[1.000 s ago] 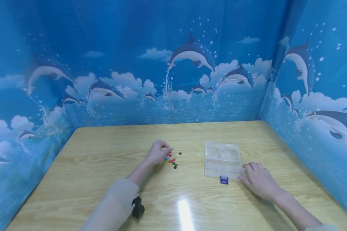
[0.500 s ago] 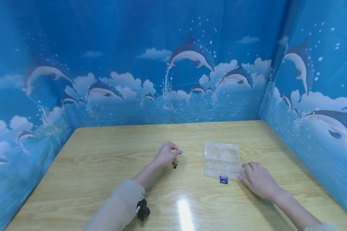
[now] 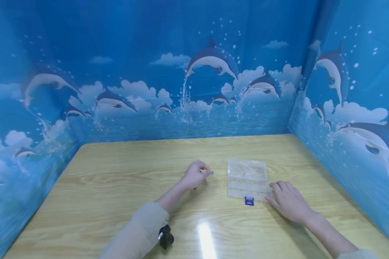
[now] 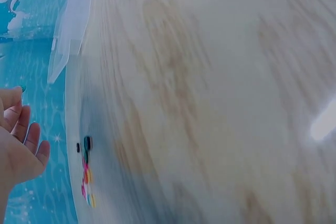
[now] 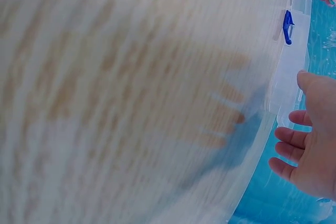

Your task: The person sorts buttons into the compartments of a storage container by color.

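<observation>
In the head view my left hand [image 3: 194,176] is raised over the table, its thumb and index finger pinching a small round teal piece [image 3: 212,172]. The left wrist view has the same teal piece [image 4: 23,88] at the fingertips. A clear plastic compartment box [image 3: 247,185], with its lid raised at the back and a blue latch [image 3: 249,201] at the front, lies to the right of that hand. My right hand [image 3: 288,201] has its fingers loosely extended, fingertips right at the box's right edge. Several small coloured discs [image 4: 87,174] lie under the left hand, mostly hidden from the head view.
The wooden table [image 3: 116,172] is bordered behind and at the sides by a blue dolphin-printed curtain [image 3: 142,64]. A black device [image 3: 166,237] sits on the left wrist. Light glares off the tabletop [image 3: 206,239] near the front.
My left hand has pinched the teal piece and moved right, away from the coloured pile towards the box. The right hand stays by the box.
</observation>
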Motion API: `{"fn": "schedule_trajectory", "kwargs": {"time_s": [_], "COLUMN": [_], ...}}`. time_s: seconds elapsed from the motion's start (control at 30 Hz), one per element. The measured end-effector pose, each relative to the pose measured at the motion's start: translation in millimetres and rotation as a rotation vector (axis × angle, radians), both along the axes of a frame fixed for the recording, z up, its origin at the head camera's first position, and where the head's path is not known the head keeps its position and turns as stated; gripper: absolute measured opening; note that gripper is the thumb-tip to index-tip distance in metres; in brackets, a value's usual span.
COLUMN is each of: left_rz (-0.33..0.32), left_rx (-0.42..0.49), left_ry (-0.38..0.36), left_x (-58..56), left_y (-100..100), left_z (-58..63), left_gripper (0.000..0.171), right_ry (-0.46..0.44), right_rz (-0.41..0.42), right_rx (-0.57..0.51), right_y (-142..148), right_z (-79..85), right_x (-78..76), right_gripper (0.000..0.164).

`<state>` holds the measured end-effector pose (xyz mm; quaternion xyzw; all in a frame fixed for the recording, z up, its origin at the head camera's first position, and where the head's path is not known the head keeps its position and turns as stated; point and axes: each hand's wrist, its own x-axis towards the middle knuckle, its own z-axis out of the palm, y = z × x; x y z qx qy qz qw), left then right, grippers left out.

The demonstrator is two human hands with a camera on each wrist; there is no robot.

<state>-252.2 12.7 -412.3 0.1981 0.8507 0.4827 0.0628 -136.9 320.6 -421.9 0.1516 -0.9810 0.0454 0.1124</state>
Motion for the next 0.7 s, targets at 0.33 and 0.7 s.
{"fn": "schedule_trajectory", "kwargs": {"time_s": [0.33,0.7], "left_rz": [-0.010,-0.030], "left_rx": [-0.005,-0.021], "left_ry": [-0.014,-0.017], "left_x": [2.5,3.9], "left_y": [20.4,43.0], "left_z": [-1.8,-3.4], "left_gripper": [0.005,0.007], "right_ry": [0.014,0.016], "right_rz": [0.010,0.005], "right_rx": [-0.012,-0.007], "right_y": [0.9,0.8], "right_z": [-1.3,-0.1], "right_x": [-0.8,-0.2], "right_gripper": [0.042,0.042]}}
